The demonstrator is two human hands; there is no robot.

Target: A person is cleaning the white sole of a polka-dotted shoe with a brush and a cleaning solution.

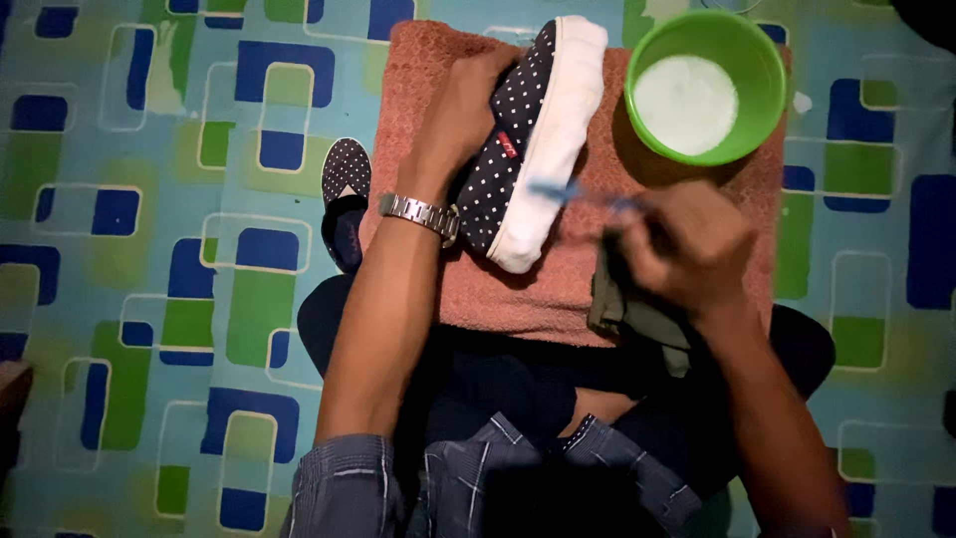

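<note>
While left hand [460, 125] steadies one shoe [533, 139], second shoe [345, 199] aside, one bowl [709, 85]

Left hand [460, 120] stretched forward, fingers curled in grip; right hand [687, 244] clenched, blurred, forearm bent inward.

Beside the glossy green plastic bowl [709, 85]: a shoe [533, 139] of dotted matt cloth with a smooth white rubbery sole, on a rough terry towel [518, 299]; metal watch [422, 213].

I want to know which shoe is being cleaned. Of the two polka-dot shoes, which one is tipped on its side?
The shoe on the pink towel, held by the left hand, white sole turned sideways. The other shoe lies flat on the patterned mat.
</note>
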